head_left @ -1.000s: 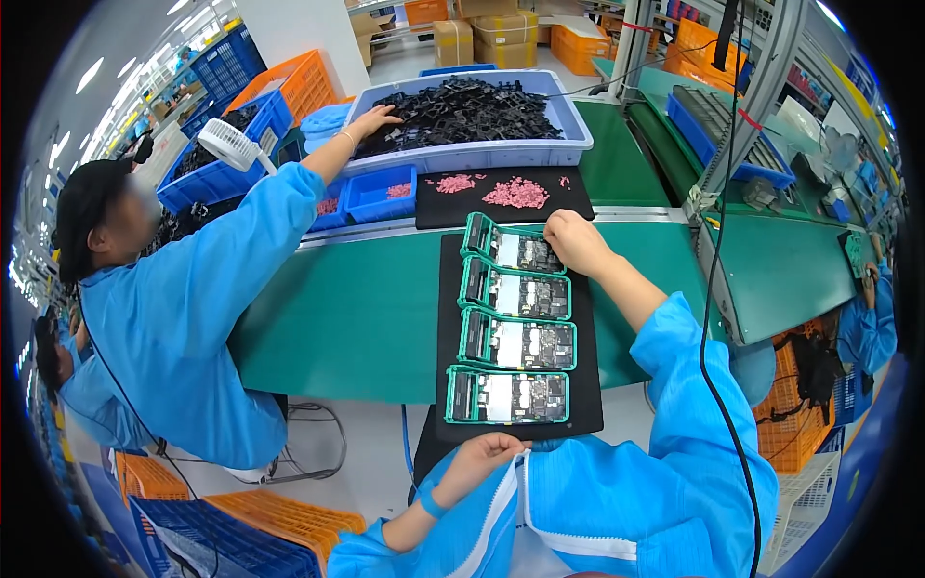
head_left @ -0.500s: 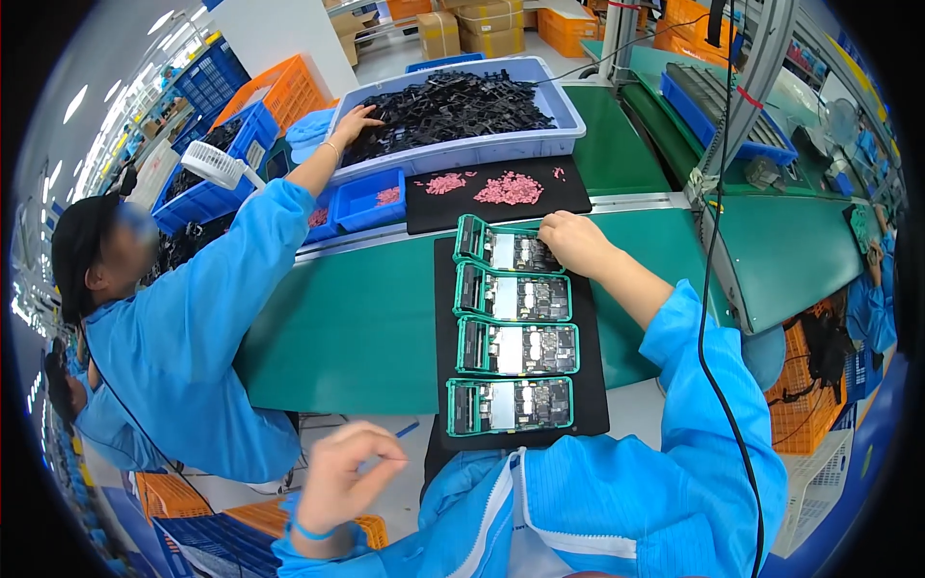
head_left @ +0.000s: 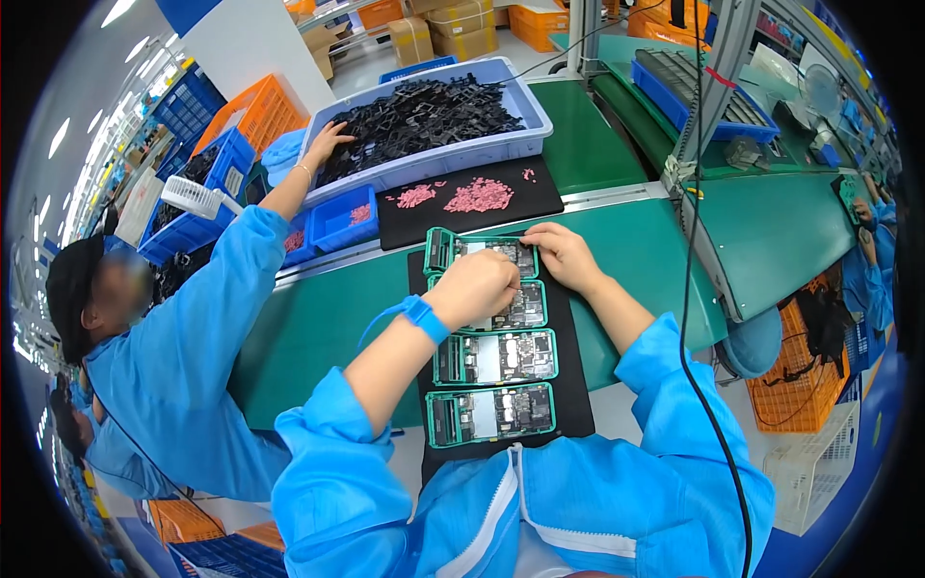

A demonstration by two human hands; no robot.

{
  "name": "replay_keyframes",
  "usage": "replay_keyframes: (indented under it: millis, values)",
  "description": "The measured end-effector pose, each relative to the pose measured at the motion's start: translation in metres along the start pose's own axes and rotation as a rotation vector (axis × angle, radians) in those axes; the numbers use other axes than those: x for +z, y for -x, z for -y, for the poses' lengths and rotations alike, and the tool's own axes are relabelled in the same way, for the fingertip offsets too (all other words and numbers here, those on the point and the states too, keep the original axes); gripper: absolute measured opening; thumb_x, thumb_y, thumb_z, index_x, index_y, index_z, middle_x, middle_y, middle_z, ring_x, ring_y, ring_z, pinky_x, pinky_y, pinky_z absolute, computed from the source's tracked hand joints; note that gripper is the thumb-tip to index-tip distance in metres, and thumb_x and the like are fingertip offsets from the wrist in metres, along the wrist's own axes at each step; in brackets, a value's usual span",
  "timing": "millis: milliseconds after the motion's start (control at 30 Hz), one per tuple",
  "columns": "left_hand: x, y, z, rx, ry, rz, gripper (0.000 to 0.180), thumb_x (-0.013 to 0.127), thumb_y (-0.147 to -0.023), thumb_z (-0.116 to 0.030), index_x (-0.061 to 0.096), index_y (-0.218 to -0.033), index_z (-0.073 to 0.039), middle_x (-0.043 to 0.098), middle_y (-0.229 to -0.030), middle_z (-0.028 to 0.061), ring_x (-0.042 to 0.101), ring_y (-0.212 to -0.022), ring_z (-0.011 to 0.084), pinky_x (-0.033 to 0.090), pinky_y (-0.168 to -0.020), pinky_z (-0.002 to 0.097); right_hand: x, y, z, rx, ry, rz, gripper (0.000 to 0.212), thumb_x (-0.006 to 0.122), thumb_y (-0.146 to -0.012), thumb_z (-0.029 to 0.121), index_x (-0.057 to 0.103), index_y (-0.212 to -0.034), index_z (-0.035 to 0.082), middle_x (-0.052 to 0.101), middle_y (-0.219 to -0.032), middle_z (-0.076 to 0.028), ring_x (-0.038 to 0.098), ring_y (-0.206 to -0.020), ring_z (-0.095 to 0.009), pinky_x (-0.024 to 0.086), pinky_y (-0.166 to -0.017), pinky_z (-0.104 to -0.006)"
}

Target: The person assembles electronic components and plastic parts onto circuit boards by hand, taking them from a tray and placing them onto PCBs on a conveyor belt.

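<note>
Several open green-framed electronic devices (head_left: 496, 355) with bare circuit boards lie in a column on a black mat (head_left: 575, 395) in front of me. My left hand (head_left: 479, 287), with a blue band at its wrist, is over the two farthest devices. Its fingertips are pinched together; whatever is between them is too small to make out. My right hand (head_left: 566, 256) grips the right end of the farthest green-framed device (head_left: 522, 258), with its index finger along the far corner. Part of the second device (head_left: 530, 306) is hidden beneath my left hand.
Beyond the devices, small pink pieces (head_left: 480, 196) lie on a dark mat (head_left: 405, 229), beside small blue bins (head_left: 345, 220). Farther back stands a large tub (head_left: 535, 144) of black parts. A co-worker's hand (head_left: 328, 143) reaches into it from the left. A black cable (head_left: 686, 318) hangs at my right.
My left hand has come up from the lower left to the far devices. My right hand stays at the farthest device's right end. The whole view has shifted slightly.
</note>
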State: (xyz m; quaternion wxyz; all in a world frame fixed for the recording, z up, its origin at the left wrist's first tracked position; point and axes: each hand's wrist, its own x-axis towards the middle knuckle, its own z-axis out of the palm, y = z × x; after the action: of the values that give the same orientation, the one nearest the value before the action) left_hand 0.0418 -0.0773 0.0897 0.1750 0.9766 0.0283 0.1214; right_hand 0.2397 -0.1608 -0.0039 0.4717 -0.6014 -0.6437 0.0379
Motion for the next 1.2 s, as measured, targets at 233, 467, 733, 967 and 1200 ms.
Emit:
replay_keyframes:
  millis: [233,467,733,967,1200]
  values:
    - [0.035,-0.020,0.018,-0.019,-0.141,0.085,0.007,0.062,-0.073,-0.012,0.068,-0.072,-0.007,0.065,-0.077,0.0093,0.063,-0.079,0.0289,0.053,-0.069,0.0395,0.000,0.000,-0.003,-0.022,0.027,-0.035,0.030,0.052,-0.071,-0.007,0.067,-0.092,0.007,0.063,-0.101,-0.010,0.060,-0.098,-0.030,0.049,-0.087,-0.0377]
    - [0.038,-0.030,0.006,0.032,-0.401,0.168,0.007,0.062,-0.070,-0.010,0.066,-0.067,-0.005,0.065,-0.075,0.0111,0.064,-0.079,0.0288,0.053,-0.070,0.0388,0.003,-0.002,-0.002,-0.050,0.017,-0.065,0.025,0.051,-0.071,-0.008,0.062,-0.089,0.006,0.063,-0.096,-0.012,0.060,-0.096,-0.032,0.048,-0.085,-0.0404]
    - [0.042,-0.015,-0.009,0.044,-0.466,0.059,0.004,0.061,-0.066,-0.007,0.065,-0.065,-0.007,0.062,-0.075,0.0074,0.061,-0.080,0.0244,0.051,-0.072,0.0353,0.002,-0.002,-0.004,-0.047,0.038,-0.056,0.024,0.051,-0.072,-0.007,0.061,-0.090,0.005,0.063,-0.096,-0.012,0.060,-0.096,-0.032,0.047,-0.086,-0.0404]
    - [0.037,-0.005,-0.008,0.003,-0.334,0.085,0.004,0.062,-0.070,-0.006,0.066,-0.069,-0.006,0.060,-0.077,0.0089,0.061,-0.082,0.0262,0.051,-0.074,0.0365,0.000,-0.001,0.000,-0.038,0.088,-0.047,0.026,0.051,-0.072,-0.007,0.062,-0.091,0.006,0.064,-0.097,-0.011,0.060,-0.095,-0.031,0.048,-0.084,-0.0392]
    - [-0.011,0.034,0.013,-0.081,0.022,-0.052,0.013,0.065,-0.075,-0.009,0.070,-0.085,-0.004,0.063,-0.081,0.0131,0.061,-0.083,0.0316,0.051,-0.076,0.0405,-0.009,-0.017,-0.001,0.196,-0.037,0.109,0.019,0.053,-0.078,0.002,0.063,-0.094,0.005,0.065,-0.087,-0.013,0.065,-0.080,-0.027,0.052,-0.072,-0.0361]
